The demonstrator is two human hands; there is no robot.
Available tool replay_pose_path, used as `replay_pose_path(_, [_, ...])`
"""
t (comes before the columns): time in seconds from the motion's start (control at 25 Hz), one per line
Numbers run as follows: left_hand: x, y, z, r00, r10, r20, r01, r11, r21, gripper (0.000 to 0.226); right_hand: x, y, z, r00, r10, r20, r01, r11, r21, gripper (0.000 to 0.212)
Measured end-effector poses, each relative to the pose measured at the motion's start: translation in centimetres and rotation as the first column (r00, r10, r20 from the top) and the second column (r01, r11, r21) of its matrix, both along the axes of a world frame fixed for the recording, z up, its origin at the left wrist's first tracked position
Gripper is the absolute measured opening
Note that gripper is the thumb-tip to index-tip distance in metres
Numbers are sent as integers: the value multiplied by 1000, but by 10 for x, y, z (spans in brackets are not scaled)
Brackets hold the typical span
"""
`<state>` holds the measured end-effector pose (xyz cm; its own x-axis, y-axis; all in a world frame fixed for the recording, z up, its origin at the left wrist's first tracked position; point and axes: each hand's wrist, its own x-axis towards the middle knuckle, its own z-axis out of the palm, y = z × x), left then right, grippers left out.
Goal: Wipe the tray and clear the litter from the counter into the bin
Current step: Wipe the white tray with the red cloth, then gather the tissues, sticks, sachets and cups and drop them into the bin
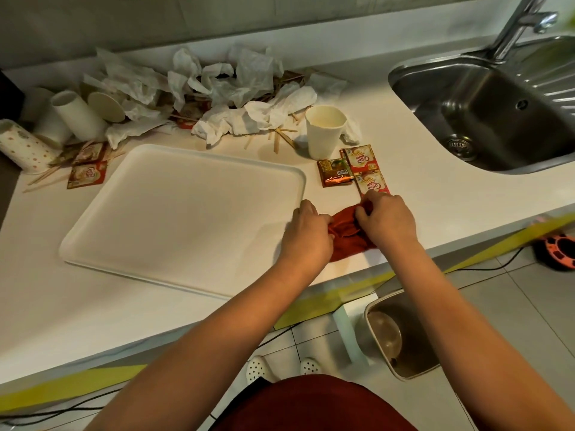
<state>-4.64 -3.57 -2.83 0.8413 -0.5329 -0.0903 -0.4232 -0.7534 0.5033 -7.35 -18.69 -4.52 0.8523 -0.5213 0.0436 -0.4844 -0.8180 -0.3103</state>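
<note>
Crumpled napkins [236, 98], cups [323, 132], sachets [367, 172] crowd surface [435, 194] behind bare tray [174, 213]. Both hands, left hand [306, 231] and right hand [387, 220], pinch red cloth [347, 234] beside tray. Bin [401, 334] on floor below.

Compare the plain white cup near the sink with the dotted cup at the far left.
The plain white cup stands upright, mouth up; the dotted cup lies on its side. The first is unpatterned; the second carries orange dots. The first stands beside sachets, the second at the counter's left end. Both look like paper cups.
</note>
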Motion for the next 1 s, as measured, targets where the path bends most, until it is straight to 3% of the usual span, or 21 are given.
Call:
replay_pose_path(0.2, [-1, -6, -1, 995, 37, 94, -37, 999, -2, 43, -3, 2, -12, 995, 16, 99, -5, 994, -109, 26])
replay_pose_path(0.28, [0, -7, 0, 998, 22, 62, -22, 1000, 8, 39, -3, 3, -13, 990, 63, 126, -45, 990, -135, 25])
replay_pose_path(0.4, [4, 3, 7, 996, 34, -86, -42, 994, -98, 36, 0, -1, -9, 984, 128, 120, -128, 992, -5, 23])
replay_pose_path(0.52, [18, 31, 18, 984, 138, -112, -160, 964, -211, 32, 2, -9, 2, 984, 144, 100, -158, 977, 146, 20])
replay_pose_path(0.64, [44, 71, 22, 946, 314, -78, -323, 918, -231, 28, 7, -4, 15, 979, 134, 152, -157, 976, 150, 22])
replay_pose_path(0.84, [76, 133, 17, 869, 485, -95, -492, 831, -260, 25, 26, 42, 35, 927, 243, 285, -295, 943, 156, 27])
replay_pose_path(1.0, [98, 189, 10, 809, 586, -44, -580, 785, -219, 27, 44, 81, 35, 950, 219, 225, -266, 941, 211, 32])
